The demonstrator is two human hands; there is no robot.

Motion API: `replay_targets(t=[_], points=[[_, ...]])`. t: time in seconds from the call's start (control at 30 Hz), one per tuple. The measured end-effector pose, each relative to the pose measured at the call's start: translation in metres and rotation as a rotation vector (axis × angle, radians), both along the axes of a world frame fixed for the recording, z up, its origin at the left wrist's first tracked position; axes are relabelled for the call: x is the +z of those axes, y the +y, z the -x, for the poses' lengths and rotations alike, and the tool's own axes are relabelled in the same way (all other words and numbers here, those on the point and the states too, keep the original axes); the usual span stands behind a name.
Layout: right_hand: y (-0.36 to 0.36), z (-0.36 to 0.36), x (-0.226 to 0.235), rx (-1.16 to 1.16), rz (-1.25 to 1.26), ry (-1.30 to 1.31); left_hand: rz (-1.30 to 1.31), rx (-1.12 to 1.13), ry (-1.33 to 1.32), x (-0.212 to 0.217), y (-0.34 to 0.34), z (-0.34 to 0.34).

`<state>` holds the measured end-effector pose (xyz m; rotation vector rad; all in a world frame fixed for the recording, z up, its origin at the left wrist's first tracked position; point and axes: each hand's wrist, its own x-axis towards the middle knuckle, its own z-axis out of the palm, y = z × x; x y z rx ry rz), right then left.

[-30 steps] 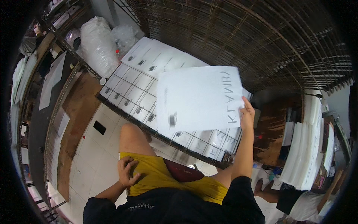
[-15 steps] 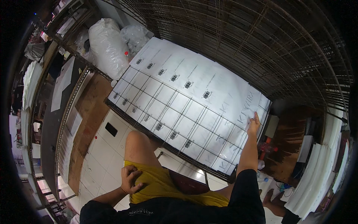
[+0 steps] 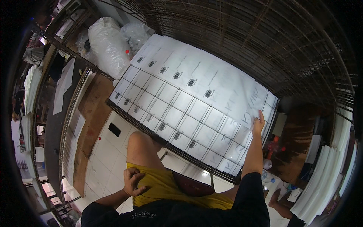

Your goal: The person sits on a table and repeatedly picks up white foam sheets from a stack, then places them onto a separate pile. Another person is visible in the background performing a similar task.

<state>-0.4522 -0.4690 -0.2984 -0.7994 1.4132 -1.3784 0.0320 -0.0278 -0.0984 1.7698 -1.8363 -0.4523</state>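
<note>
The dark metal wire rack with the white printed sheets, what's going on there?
Someone's bare right hand is at the near corner of a flat white printed sheet, though whether it grips it is unclear. That sheet ends an overlapping row along the far part of the dark metal wire rack. More white sheets show between the nearer bars. The bare left hand rests on the yellow shorts.

Sheets ahead; bag left
</note>
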Motion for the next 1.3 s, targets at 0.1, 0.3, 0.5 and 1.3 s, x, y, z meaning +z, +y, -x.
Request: replay_targets(t=[0.1,0.3,0.5,1.3], points=[[-0.001,0.018,-0.015,0.003,0.007,0.064,0.008,-0.024,-0.014,-0.001,-0.007,-0.002],[-0.008,0.001,-0.015,0.021,0.001,0.08,-0.006,-0.013,0.004,-0.002,0.0,-0.001],[-0.023,0.012,-0.028,0.031,0.001,0.147,-0.01,-0.02,-0.018,-0.002,-0.002,-0.003],[0.133,-0.004,0.104,-0.032,0.354,0.885,-0.057,-0.015,-0.004,-0.008,0.003,0.002]])
